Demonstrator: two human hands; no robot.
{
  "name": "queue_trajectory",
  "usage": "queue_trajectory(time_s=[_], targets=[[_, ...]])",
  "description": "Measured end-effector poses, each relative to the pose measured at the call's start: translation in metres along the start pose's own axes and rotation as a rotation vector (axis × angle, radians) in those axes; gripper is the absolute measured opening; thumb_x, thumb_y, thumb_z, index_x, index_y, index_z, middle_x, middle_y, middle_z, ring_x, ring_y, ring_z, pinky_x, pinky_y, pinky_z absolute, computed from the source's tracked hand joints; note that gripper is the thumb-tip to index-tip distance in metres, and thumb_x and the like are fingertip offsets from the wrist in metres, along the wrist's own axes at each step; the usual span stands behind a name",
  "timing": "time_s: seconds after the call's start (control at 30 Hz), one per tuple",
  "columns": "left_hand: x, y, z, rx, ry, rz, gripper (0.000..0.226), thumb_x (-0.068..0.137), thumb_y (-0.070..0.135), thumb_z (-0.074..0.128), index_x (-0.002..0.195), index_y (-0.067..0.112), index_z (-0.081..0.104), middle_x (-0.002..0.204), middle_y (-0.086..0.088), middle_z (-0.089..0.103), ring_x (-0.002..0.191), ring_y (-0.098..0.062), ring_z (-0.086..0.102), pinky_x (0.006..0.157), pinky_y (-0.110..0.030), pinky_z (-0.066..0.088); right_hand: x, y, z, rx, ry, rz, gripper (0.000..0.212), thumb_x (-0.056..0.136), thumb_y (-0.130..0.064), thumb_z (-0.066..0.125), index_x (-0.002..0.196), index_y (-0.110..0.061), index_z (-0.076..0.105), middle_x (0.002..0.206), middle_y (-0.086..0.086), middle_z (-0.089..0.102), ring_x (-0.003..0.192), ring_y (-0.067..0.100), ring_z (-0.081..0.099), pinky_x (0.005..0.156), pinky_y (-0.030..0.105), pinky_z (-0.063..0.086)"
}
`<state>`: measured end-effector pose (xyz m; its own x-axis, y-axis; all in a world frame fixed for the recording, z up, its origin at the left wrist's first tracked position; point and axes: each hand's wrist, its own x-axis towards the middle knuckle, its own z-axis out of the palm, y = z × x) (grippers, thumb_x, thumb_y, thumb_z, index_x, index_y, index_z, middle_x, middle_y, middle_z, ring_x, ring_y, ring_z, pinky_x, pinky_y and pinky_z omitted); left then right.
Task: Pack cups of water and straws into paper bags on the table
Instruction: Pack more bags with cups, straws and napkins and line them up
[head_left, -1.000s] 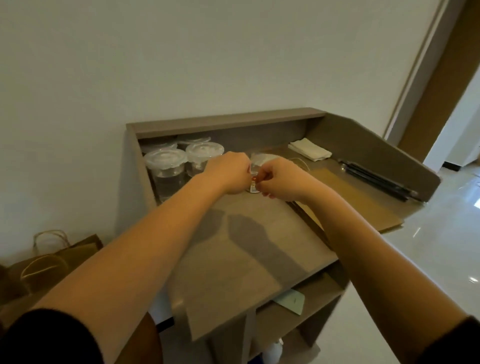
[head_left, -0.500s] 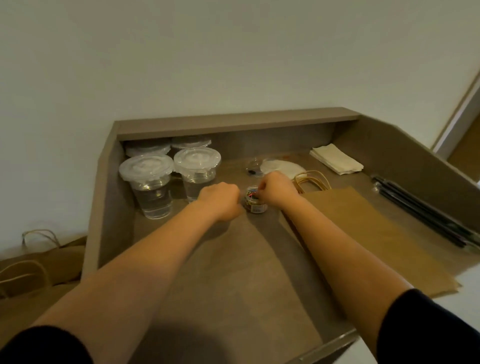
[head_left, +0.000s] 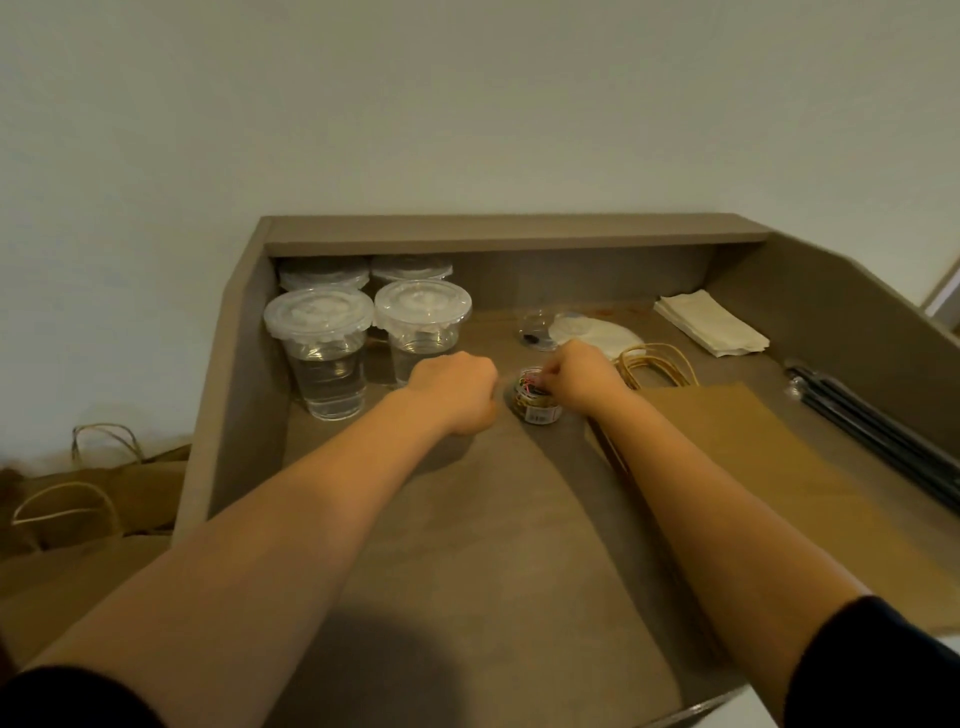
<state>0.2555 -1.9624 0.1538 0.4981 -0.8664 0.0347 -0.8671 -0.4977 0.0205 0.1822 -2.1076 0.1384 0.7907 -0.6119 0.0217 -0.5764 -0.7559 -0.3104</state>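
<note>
Grey-brown walled worktop. Four clear lidded plastic cups of water, grouped rear left. Flat brown paper bag with twine handles, lying right. Black straws, far right edge, beside folded white napkins. Small clear tub of coloured clips or bands, centre. Right hand: fingertips pinching into the tub's mouth. Left hand: fisted beside the tub; contents, if any, cannot be told. Advice: steady the tub, lift out one piece only.
</note>
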Motion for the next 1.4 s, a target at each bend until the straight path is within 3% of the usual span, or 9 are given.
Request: queue_trajectory(time_s=[0.1,0.2,0.37,0.53,0.73,0.93,1.13,1.3,1.4], targets=[[-0.001,-0.002,0.000,-0.017,-0.009,-0.008,0.022,0.088,0.020,0.048,0.102,0.015,0.065,0.106,-0.010,0.065,0.097,-0.030,0.060,0.071,-0.034,0.044,-0.006,-0.001,-0.002,0.035,0.007,-0.036,0.032,0.092,-0.010,0.051,0.062,-0.006,0.062,0.067,0.010,0.058,0.076,0.027,0.057,0.062,0.030,0.045],[-0.002,-0.002,-0.001,-0.038,-0.010,-0.009,0.022,0.088,0.021,0.048,0.101,0.015,0.065,0.104,-0.009,0.065,0.096,-0.030,0.060,0.072,-0.034,0.045,-0.007,-0.001,-0.003,0.071,0.052,-0.045,0.024,0.090,-0.002,0.047,0.088,0.001,0.070,0.093,0.018,0.067,0.091,0.032,0.062,0.077,0.037,0.052],[-0.003,-0.002,0.002,-0.101,-0.014,-0.023,0.021,0.089,0.022,0.048,0.100,0.017,0.065,0.104,-0.008,0.065,0.095,-0.029,0.060,0.074,-0.034,0.047,-0.012,-0.001,-0.004,0.110,0.072,-0.051,0.023,0.092,-0.002,0.045,0.098,0.005,0.067,0.104,0.021,0.066,0.097,0.032,0.060,0.085,0.042,0.050],[-0.001,0.005,-0.003,-0.435,0.018,-0.062,0.033,0.092,0.033,0.055,0.120,0.016,0.060,0.117,-0.006,0.063,0.107,-0.025,0.059,0.089,-0.039,0.048,-0.031,-0.013,-0.009,0.329,0.146,-0.179,0.022,0.094,-0.005,0.048,0.106,-0.003,0.066,0.104,0.011,0.066,0.098,0.022,0.059,0.084,0.029,0.044],[-0.026,-0.002,-0.035,-0.715,0.024,-0.025,0.014,0.091,0.017,0.060,0.093,0.005,0.067,0.084,-0.005,0.067,0.061,-0.008,0.059,0.057,-0.017,0.048,-0.070,-0.036,-0.017,0.632,0.234,-0.260,0.016,0.089,-0.003,0.055,0.093,-0.014,0.065,0.079,-0.006,0.061,0.075,0.008,0.055,0.067,0.017,0.042],[-0.117,-0.033,-0.058,-0.604,0.088,0.013,0.012,0.094,0.020,0.054,0.088,0.014,0.063,0.078,0.002,0.062,0.067,-0.008,0.059,0.066,-0.024,0.049,-0.141,-0.095,-0.015,0.835,0.241,-0.319,0.025,0.086,-0.008,0.064,0.082,-0.033,0.062,0.076,-0.008,0.066,0.064,-0.003,0.059,0.062,0.016,0.047],[-0.238,-0.075,-0.047,-0.605,0.204,-0.068,0.014,0.096,0.021,0.050,0.085,0.020,0.058,0.073,0.008,0.054,0.070,-0.011,0.054,0.067,-0.029,0.045,-0.222,-0.183,0.003,0.751,0.183,-0.349,0.023,0.085,-0.007,0.064,0.077,-0.029,0.064,0.073,-0.007,0.066,0.067,0.004,0.058,0.070,0.023,0.051],[-0.326,-0.118,-0.028,-0.589,0.255,-0.127,0.013,0.096,0.025,0.049,0.084,0.024,0.054,0.075,0.009,0.055,0.071,-0.013,0.054,0.065,-0.031,0.044,-0.274,-0.247,0.040,0.658,0.136,-0.395,0.014,0.087,-0.011,0.062,0.082,-0.024,0.065,0.075,-0.012,0.062,0.071,-0.001,0.056,0.063,0.010,0.043],[-0.373,-0.145,0.005,-0.607,0.254,-0.194,0.010,0.095,0.028,0.050,0.087,0.025,0.056,0.074,0.013,0.053,0.068,-0.006,0.051,0.063,-0.028,0.044,-0.295,-0.277,0.081,0.654,0.010,-0.408,0.024,0.088,-0.010,0.060,0.073,-0.029,0.058,0.071,-0.012,0.059,0.070,0.006,0.057,0.067,0.020,0.049]])
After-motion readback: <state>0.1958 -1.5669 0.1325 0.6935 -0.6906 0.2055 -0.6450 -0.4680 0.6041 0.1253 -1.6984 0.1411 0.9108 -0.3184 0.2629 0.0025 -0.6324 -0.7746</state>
